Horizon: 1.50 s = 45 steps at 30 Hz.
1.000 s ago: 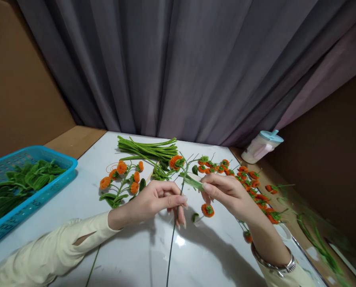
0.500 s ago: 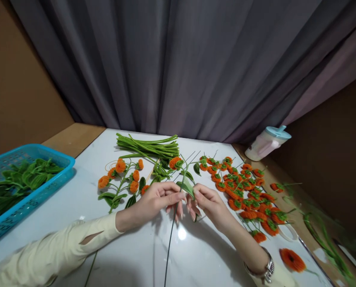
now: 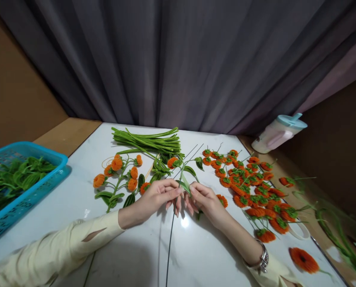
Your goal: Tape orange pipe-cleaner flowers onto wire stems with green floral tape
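Observation:
Near the middle of the table, my left hand (image 3: 163, 197) pinches the wire stem (image 3: 171, 239) of a flower spray. The spray's upper end carries an orange fuzzy flower (image 3: 172, 162) and small green leaves (image 3: 190, 170); the long dark wire runs down toward me. Close beside it, my right hand (image 3: 206, 201) has thumb and finger closed on a pale green strip (image 3: 185, 182) at the stem, which looks like floral tape. Both hands nearly touch. Some curled fingers hide part of the stem.
To the left lie a finished-looking orange flower spray (image 3: 118, 181) and a blue basket (image 3: 61, 163) of green leaves. Green fuzzy stems (image 3: 148, 141) lie at the back. Many orange flowers (image 3: 255, 191) spread to the right, with a lidded cup (image 3: 276, 135) behind and a white ring (image 3: 300, 231).
Both hands stay together at the stem, with the strip between them now shorter and closer to the fingers. The view has shifted slightly.

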Motion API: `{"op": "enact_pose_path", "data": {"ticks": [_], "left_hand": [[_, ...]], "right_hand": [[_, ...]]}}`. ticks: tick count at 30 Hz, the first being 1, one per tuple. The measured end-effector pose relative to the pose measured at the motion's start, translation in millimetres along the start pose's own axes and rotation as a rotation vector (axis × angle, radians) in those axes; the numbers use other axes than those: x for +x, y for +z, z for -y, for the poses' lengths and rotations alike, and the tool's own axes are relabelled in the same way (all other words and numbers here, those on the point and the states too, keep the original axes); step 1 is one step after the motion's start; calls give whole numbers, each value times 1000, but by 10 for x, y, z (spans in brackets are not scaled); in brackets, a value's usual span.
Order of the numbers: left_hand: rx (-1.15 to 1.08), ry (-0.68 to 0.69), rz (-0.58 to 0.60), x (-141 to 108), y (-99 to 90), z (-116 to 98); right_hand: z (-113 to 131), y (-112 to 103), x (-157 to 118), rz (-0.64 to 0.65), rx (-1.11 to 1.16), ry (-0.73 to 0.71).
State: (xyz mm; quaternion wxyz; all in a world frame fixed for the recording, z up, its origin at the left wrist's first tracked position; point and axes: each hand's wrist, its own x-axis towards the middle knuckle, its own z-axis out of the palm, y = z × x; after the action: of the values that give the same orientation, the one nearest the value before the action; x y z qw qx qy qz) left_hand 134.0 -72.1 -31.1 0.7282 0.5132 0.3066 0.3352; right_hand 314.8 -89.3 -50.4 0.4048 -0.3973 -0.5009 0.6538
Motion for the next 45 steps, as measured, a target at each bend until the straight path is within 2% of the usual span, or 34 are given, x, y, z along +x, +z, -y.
{"op": "enact_pose_path", "data": {"ticks": [11,28,45], "left_hand": [[-13,-97,-3,124,-136,200],[-69,-151,7,156,-178,191],[-83,-148,1,168,-189,210]], "right_hand": [[-110,-109,45,-17,2,69],[-117,-123,48,-15,43,162],[-110,-124,66,-19,34,179]]}}
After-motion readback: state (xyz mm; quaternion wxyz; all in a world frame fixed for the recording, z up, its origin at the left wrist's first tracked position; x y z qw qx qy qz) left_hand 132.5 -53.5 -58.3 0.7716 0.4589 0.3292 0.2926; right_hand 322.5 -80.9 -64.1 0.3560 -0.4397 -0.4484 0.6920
